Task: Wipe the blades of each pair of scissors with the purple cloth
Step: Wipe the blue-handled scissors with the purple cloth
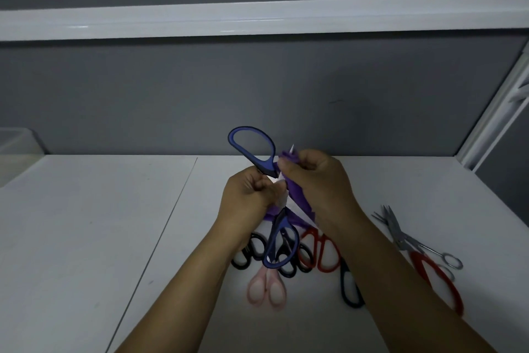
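**Step in hand.** One pair is being wiped. The blue-handled scissors [253, 152] are held clear of the white table [86, 238], above the pairs lying on it, with their handles spread wide. The left hand [248, 193] grips them at the pivot, fingers curled round the shank. The right hand [318, 178] pinches the purple cloth [295, 196] round one blade, thumb and fingers closed on the fabric. The cloth hangs down between the two wrists.

**Orientation.** The wrapped blade points up and away from the person, toward the grey wall [257, 89]. Its bare tip [292, 148] shows just above the right fingers. Its long axis appears to run steeply from the lower handle loop, nearest the camera, through the pivot to that tip, leaning slightly right. The second blade is hidden by cloth and hand.

**Next move.** The stroke probably has to run along the blade's length with the pinch kept on the flats, not across the edge. The other blade then needs the same pass.

**Remaining work.** Black-handled scissors [248, 255], red-handled scissors [325, 255], pink-handled scissors [266, 291] and all-metal scissors [412, 241] lie on the table. Which of them are already clean cannot be told.
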